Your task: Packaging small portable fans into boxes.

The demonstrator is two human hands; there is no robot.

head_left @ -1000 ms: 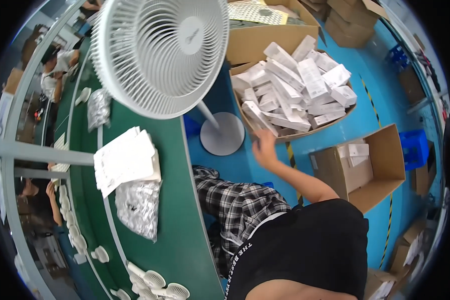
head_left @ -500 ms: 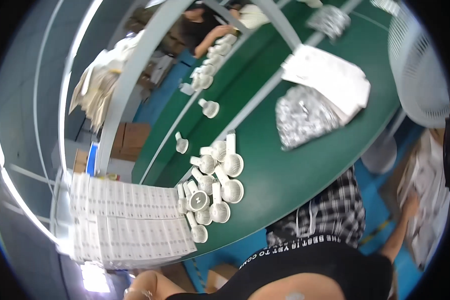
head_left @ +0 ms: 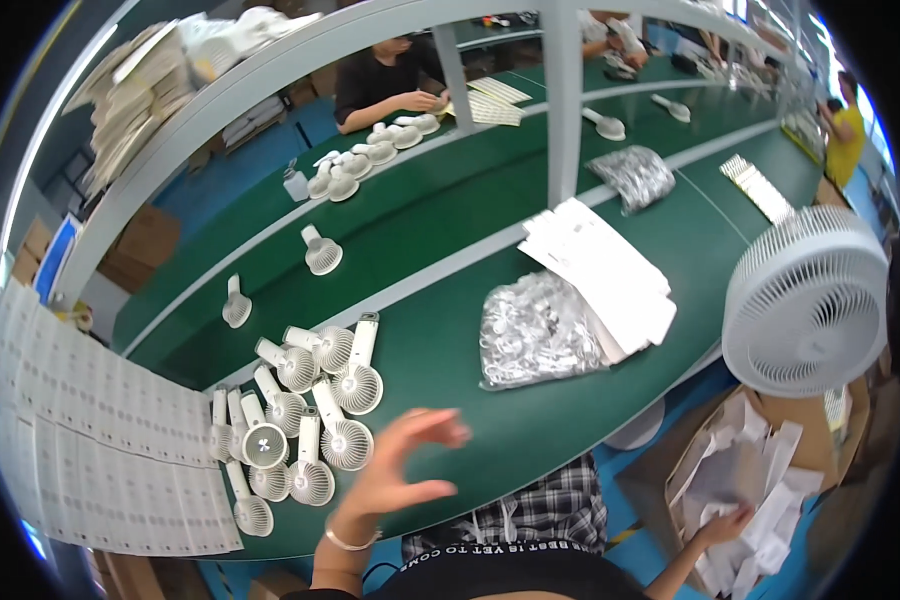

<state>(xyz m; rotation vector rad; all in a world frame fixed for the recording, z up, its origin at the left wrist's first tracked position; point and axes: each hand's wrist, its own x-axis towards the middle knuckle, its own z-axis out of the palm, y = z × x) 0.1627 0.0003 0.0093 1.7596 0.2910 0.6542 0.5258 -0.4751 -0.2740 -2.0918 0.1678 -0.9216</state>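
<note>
Along the green belt [head_left: 440, 340], from the left: a sheet of flat white cards [head_left: 100, 430] lies at the edge, then a cluster of white handheld fans [head_left: 305, 420] lies jumbled just beyond the person's left hand [head_left: 395, 475]. That hand hovers open, fingers spread, holding nothing, close to the nearest fan. It looks like a reach for one fan; closing on a handle calls for picking it clear of its neighbours, which overlap. Further right sit a silvery bag of parts [head_left: 535, 330] and folded white cartons [head_left: 600, 275]. A big white desk fan [head_left: 805, 300] stands at the belt's edge. The right hand [head_left: 725, 525] is down in a cardboard box of white cartons [head_left: 760, 480], touching them; I cannot tell whether it grips one.
</note>
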